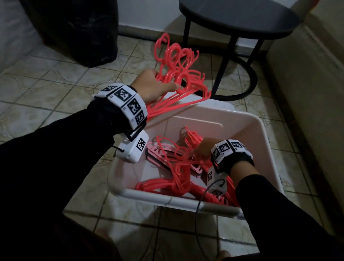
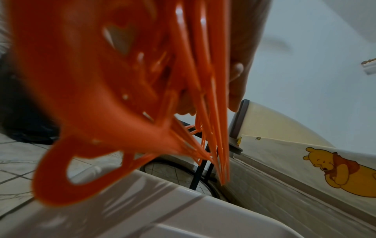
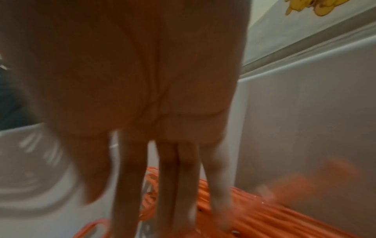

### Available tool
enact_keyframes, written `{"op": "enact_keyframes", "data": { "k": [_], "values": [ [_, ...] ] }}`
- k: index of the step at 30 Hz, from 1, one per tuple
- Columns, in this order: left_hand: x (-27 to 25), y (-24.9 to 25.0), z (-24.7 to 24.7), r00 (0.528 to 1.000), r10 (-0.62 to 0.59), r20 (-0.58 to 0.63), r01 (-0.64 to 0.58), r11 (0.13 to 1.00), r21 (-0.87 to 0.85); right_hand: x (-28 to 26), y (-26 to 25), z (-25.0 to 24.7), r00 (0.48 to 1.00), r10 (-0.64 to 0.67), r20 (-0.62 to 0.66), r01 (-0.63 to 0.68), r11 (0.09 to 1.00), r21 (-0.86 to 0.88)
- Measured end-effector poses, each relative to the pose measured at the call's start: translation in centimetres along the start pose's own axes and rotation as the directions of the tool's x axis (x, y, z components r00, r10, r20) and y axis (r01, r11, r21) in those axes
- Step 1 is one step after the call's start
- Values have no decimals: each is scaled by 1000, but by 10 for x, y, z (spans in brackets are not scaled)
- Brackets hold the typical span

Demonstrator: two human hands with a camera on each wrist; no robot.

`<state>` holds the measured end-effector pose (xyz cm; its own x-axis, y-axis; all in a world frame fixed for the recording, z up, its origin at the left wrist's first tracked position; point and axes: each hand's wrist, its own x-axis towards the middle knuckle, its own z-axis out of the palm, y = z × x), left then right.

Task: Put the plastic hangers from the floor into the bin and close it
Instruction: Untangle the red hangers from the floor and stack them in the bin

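My left hand (image 1: 155, 85) grips a thick bundle of coral-red plastic hangers (image 1: 176, 71) just above the far-left corner of the white plastic bin (image 1: 261, 126). Their hooks point away, toward the stool. The left wrist view shows the same bundle (image 2: 126, 83) hanging close to the lens, with my fingers (image 2: 237, 83) curled round it, over the bin rim (image 2: 142, 201). My right hand (image 1: 202, 148) reaches down into the bin with straight fingers (image 3: 175, 185), pressing on the pile of red and pink hangers (image 1: 174, 165) lying there (image 3: 254, 214). No lid is in sight.
A round black stool (image 1: 239, 15) with a ring base stands just beyond the bin. A black bag (image 1: 78, 30) sits at the back left. A low bed edge (image 1: 313, 88) with a cartoon-bear sheet (image 2: 335, 167) runs along the right. The floor is beige tile (image 1: 47, 86).
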<state>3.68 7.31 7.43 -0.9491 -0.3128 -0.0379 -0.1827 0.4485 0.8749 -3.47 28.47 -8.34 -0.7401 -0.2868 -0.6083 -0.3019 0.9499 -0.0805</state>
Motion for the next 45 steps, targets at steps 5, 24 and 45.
{"op": "enact_keyframes", "data": {
  "k": [5,24,45],
  "values": [
    [0,-1,0,1000,-15,-7,15,999,34,-27,-1,3,960,72,-270,-67,997,24],
    [9,-12,-6,1000,-22,-6,22,998,51,-9,-34,-3,959,185,-215,0,757,653],
    [1,-2,-1,1000,-17,6,16,997,79,-28,-4,15,978,184,-95,42,269,962]
  ]
}}
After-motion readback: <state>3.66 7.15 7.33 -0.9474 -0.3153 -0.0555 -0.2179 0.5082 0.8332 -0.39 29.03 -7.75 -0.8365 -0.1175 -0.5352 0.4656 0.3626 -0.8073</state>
